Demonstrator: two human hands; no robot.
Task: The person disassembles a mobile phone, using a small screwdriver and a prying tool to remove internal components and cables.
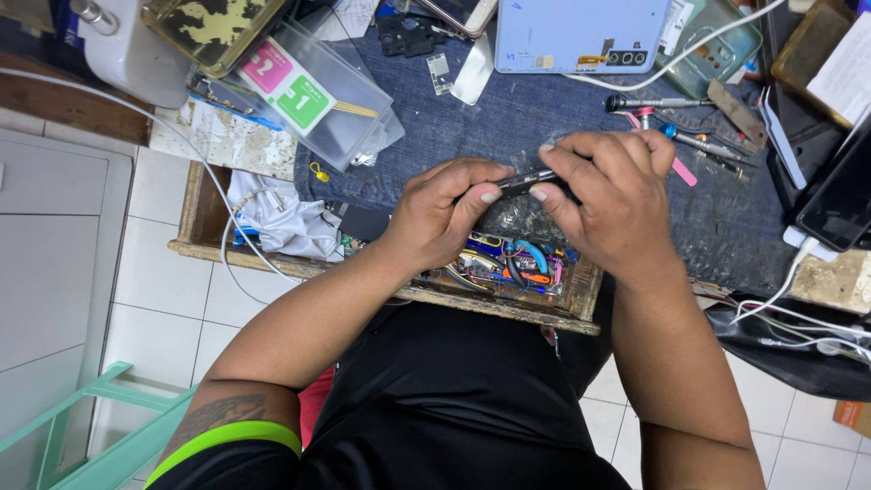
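Both hands meet over the middle of the tabletop, pinching one slim dark metal tool [524, 182] between them. On the left hand [442, 213], the grip is pressed together: thumb and forefinger close on the tool's near end. On the right hand [610, 200], the grip closes over the tool's other end, fingers curled down on it, so the tool lies level between the two hands, just above the dark blue denim cloth [508, 118] that covers the tabletop.

Below the hands, an open wooden drawer [508, 304] sticks out toward the person; it holds a tangle of coloured wires and small parts, and at its left end a crumpled white cloth [281, 218] with a white cable over it. Up and to the left lies a clear plastic box [336, 100] with pink and green labels and thin wooden sticks inside.

Farther back rests a pale blue phone back cover [581, 32]. To the right lie small screwdrivers [676, 122] and a black phone [839, 195] on a white lead. White floor tiles [154, 281] show beneath.
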